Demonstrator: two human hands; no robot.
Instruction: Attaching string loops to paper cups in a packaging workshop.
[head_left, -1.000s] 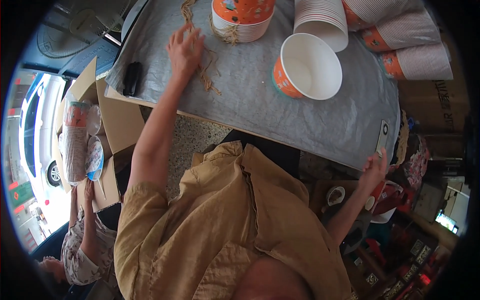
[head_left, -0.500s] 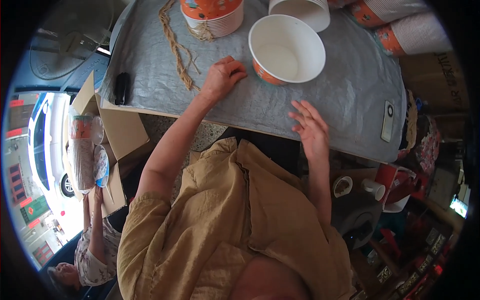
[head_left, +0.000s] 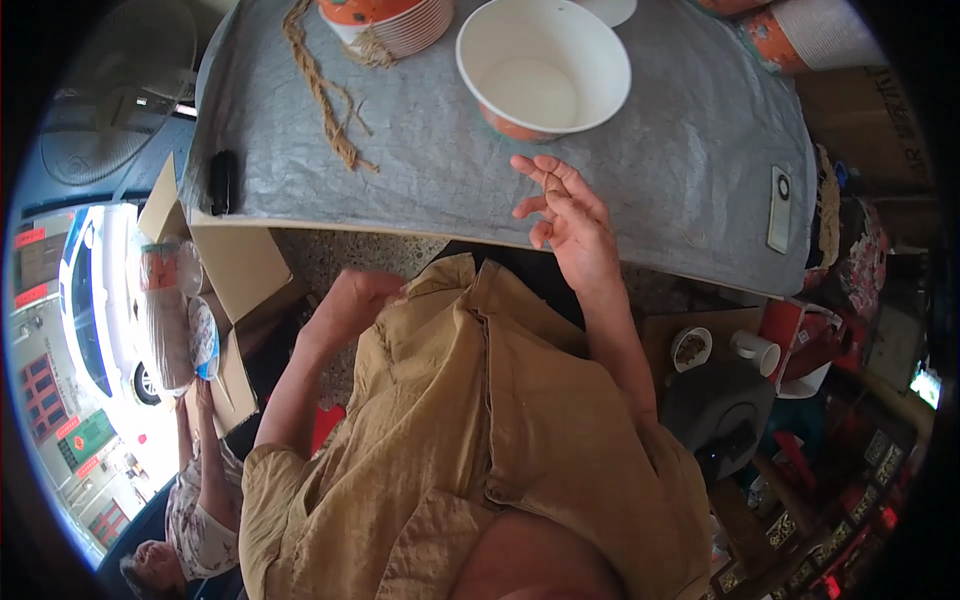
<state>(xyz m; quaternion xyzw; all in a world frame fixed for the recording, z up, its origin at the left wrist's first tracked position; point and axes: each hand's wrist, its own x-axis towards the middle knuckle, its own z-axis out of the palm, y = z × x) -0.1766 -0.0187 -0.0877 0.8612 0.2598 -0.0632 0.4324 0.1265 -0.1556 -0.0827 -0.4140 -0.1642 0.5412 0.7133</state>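
Note:
A large white paper bowl (head_left: pixel 545 70) with an orange printed outside stands on the grey-covered table (head_left: pixel 400 190), its mouth turned toward me. Just below its near side, above the table's front edge, my right hand (head_left: pixel 572 222) is raised with fingers apart, not touching the bowl. My left hand (head_left: pixel 350 308) is off the table, low by my lap; its fingers curl inward, and whatever may be in them is hidden. To the left lie a frayed brown rope (head_left: pixel 322 90) and a stack of orange-and-white paper bowls (head_left: pixel 395 25) with fibre strands against it.
More stacked bowls (head_left: pixel 820 35) lie at the back right. A black object (head_left: pixel 221 183) and a pale flat device (head_left: pixel 779 208) rest near the table's ends. At left, another person's arms (head_left: pixel 212 440) reach to an open carton (head_left: pixel 235 270). A cup (head_left: pixel 755 352) stands lower right.
My left hand has left the tabletop and drawn back toward my lap. My right hand has moved up and left, closer to the bowl. The whole view has shifted slightly.

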